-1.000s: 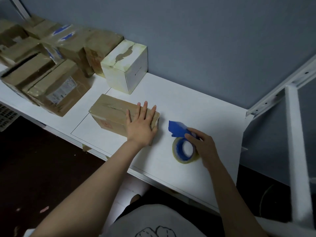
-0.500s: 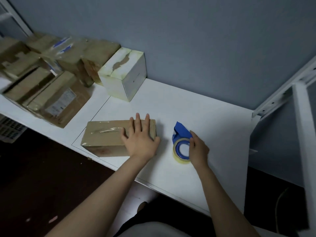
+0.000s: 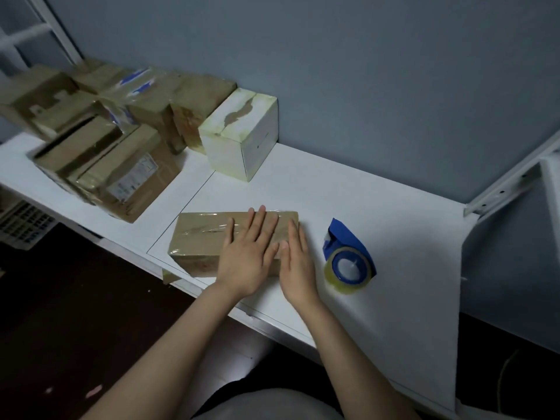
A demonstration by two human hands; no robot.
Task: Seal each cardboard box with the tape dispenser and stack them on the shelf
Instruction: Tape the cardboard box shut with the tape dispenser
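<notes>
A flat brown cardboard box wrapped in clear tape lies near the front edge of the white shelf. My left hand rests flat on its top with straight fingers. My right hand lies flat against the box's right end, fingers straight. The blue tape dispenser with its clear roll lies on the shelf just right of my right hand, untouched.
A white cube box stands at the back near the grey wall. Several brown boxes are piled at the left. A white metal shelf bracket rises at the right. Dark floor lies below the front edge.
My right hand let go of the tape dispenser and moved left onto the box's right end. The box has turned parallel to the shelf's front edge.
</notes>
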